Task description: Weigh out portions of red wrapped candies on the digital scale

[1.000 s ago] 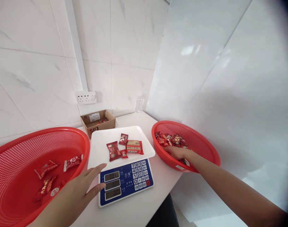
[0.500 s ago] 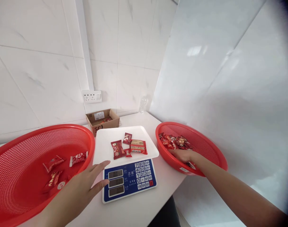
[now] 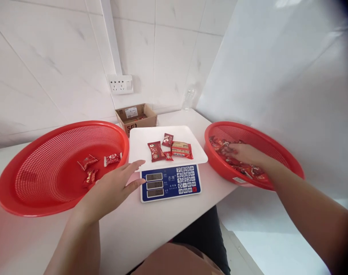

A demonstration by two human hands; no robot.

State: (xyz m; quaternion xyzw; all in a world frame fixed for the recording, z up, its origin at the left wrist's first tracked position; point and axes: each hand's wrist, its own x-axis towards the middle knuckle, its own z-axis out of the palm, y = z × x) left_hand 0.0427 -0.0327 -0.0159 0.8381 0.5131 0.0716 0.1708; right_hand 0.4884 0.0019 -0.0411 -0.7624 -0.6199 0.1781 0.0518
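Note:
My left hand [image 3: 112, 187] hovers by the left edge of a digital scale [image 3: 171, 195], its thumb and fingers apart and nothing in them. On the scale's white tray [image 3: 141, 135] lie several red snack packets: a dark red one [image 3: 156, 151], a smaller one [image 3: 167, 139], a tiny one [image 3: 168, 156] and a red and tan one [image 3: 181, 150]. My right hand [image 3: 244, 154] reaches into the right red basket [image 3: 291, 170], among many small red packets [image 3: 252, 170]. Its fingertips are blurred, and whether they grip a packet cannot be seen.
A left red basket [image 3: 28, 179] holds a few red packets [image 3: 112, 159]. Behind the scale stands an open cardboard box [image 3: 136, 124] with packets inside. A clear plastic bottle [image 3: 188, 99] stands near the wall corner. The table's front edge runs close to my body.
My view has tipped downward. My right hand has shifted deeper into the right basket, uncovering packets near its front rim. My left hand stays beside the scale, still spread.

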